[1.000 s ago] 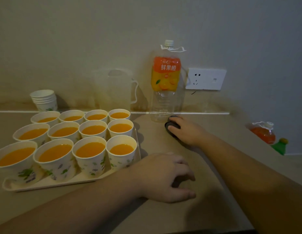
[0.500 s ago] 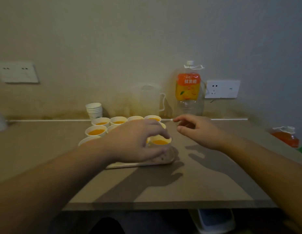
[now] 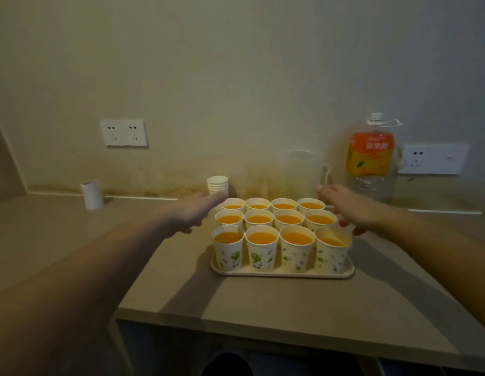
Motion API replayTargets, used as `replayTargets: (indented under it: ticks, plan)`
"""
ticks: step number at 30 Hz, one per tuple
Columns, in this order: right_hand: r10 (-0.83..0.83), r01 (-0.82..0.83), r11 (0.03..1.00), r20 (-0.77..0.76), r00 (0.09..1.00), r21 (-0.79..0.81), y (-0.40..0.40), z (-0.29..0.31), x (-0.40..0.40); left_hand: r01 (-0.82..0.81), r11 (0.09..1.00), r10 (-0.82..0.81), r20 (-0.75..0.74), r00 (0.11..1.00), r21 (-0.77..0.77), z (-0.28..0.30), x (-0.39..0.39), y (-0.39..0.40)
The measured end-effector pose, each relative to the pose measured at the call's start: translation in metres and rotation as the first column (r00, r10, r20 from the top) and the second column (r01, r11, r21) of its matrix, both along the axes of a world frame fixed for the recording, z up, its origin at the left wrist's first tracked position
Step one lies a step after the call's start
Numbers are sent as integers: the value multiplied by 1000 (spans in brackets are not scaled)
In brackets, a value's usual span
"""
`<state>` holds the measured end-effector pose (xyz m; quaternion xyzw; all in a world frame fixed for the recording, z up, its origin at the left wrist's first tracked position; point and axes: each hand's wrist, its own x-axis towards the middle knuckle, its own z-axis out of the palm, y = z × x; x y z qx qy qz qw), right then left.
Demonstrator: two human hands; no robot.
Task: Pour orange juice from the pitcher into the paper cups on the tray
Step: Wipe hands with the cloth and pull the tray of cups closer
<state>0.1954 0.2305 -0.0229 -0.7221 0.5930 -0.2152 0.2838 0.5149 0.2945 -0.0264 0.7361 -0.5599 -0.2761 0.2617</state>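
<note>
Both the left hand (image 3: 194,213) and right hand (image 3: 350,208) reach with loose, empty fingers beside 12 filled paper cups (image 3: 263,249), while the clear pitcher (image 3: 299,175) is a faint blur behind.

Twelve juice-filled paper cups (image 3: 289,243) on beige tray (image 3: 282,273), clear empty pitcher (image 3: 298,173) behind

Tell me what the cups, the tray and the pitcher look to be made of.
Cups: likely paper, matte white with printed leaves and rolled rims.
Tray: probably plastic, smooth pale beige with a rounded lip; it could be something else.
Pitcher: clear plastic by its look, see-through and blurred here.
</note>
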Motion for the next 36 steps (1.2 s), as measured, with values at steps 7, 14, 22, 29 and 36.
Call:
replayTargets:
  ticks: [7,14,22,29,36]
  plan:
    - [-284,229,938,199,938,260,-35,-16,-22,-125,967,158,-136,978,223,-27,18,-33]
    - [-390,255,820,174,904,513,-66,-48,-32,-204,920,312,-307,899,335,-54,26,-63]
    - [-241,233,802,-58,969,551,-90,-68,-34,-91,932,145,-133,980,351,-73,29,-80]
    - [-134,236,846,-237,962,479,-102,-72,-27,-14,940,12,7,1000,341,-74,28,-92]
    - [-80,178,887,-236,968,427,-105,-80,-28,27,950,-12,-49,999,310,-75,26,-90]
